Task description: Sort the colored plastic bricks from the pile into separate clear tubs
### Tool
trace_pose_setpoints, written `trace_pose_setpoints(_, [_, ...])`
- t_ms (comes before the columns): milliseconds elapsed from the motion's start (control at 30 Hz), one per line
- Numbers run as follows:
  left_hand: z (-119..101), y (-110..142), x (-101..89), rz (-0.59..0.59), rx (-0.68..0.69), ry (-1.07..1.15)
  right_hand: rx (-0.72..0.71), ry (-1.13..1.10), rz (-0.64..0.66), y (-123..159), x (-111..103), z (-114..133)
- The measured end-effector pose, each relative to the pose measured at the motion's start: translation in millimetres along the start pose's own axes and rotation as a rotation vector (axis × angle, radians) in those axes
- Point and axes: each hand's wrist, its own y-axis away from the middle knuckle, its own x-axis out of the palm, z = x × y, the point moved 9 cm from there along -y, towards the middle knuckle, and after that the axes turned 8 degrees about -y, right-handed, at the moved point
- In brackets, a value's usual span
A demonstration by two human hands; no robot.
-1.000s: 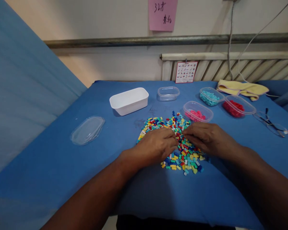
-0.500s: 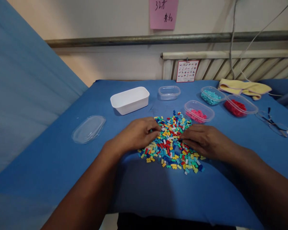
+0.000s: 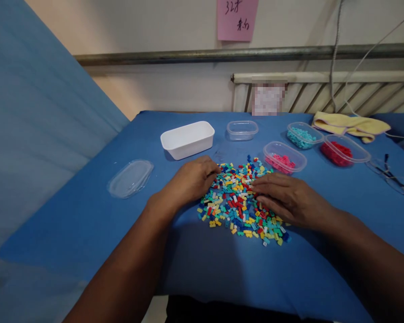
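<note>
Left hand [image 3: 192, 180]: upper-left edge | right hand [image 3: 291, 199]: right side | brick pile [image 3: 237, 202]: between

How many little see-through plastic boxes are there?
4. A transparent plastic box right of the white rectangular tub; the pink-piece box beside the colourful brick pile; the turquoise-piece box further back; the red-piece box rightmost.

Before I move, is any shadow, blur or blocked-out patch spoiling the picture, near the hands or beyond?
Head view: a broad shadow darkens the blue cloth on the near side of the brick pile; head view: brick colours read clearly between left hand and right hand, though fine edges look soft; head view: a pixelated patch hides detail at the radiator.
</note>
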Motion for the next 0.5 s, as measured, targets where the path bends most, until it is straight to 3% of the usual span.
trace_pose_setpoints(167, [15.4, 0.9, -2.7, -0.065, -0.097, -0.085, -0.049, -0.027, 0.128, -0.7, 14.2, 12.7])
trace_pose_setpoints(367, [25.6, -0.1, 3.8, -0.009, -0.139, -0.108, -0.025, 0.031, 0.000, 0.9, -4.8, 3.3])
trace_pose_setpoints(500, [13.7, -0.7, 4.4, -0.010, -0.063, -0.087, 0.003, 0.054, 0.045, 1.2, 4.3, -1.9])
